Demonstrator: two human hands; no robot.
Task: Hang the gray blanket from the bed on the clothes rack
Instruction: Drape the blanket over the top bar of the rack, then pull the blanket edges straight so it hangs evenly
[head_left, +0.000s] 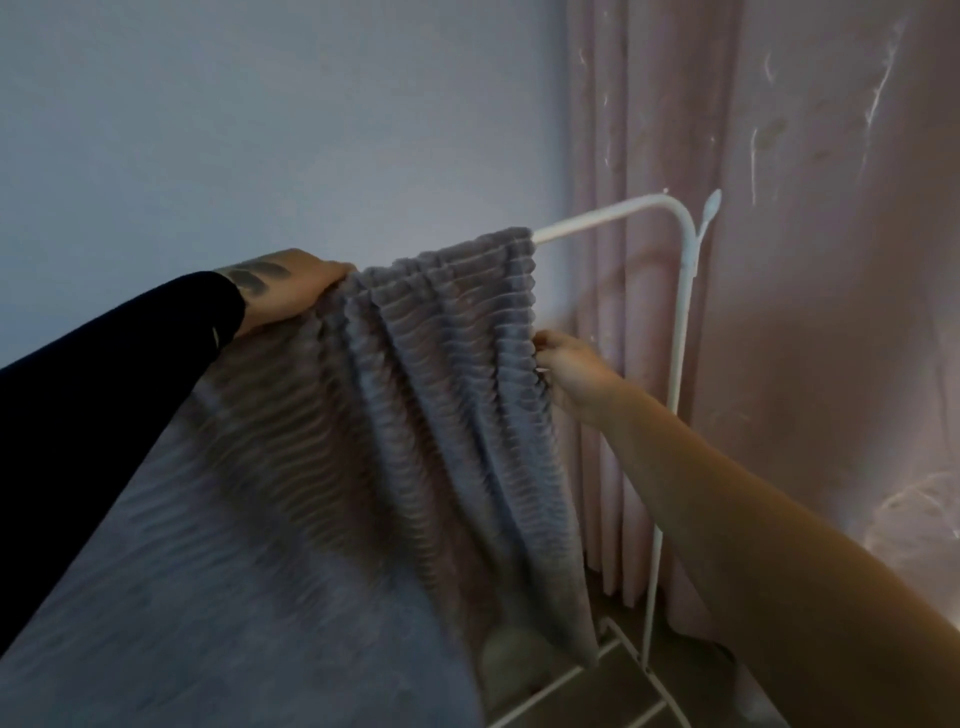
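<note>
The gray ribbed blanket hangs draped over the top bar of the white clothes rack and falls in folds toward the floor. My left hand, in a black sleeve, rests on the bunched blanket at the bar's left part, fingers curled over the fabric. My right hand pinches the blanket's right edge a little below the bar. The bar's right end and its upright post are bare. The rack's left side is hidden behind the blanket.
A plain pale wall is behind the rack. Pink curtains hang to the right, close behind the post. The rack's white base rails lie on a dark floor at the bottom.
</note>
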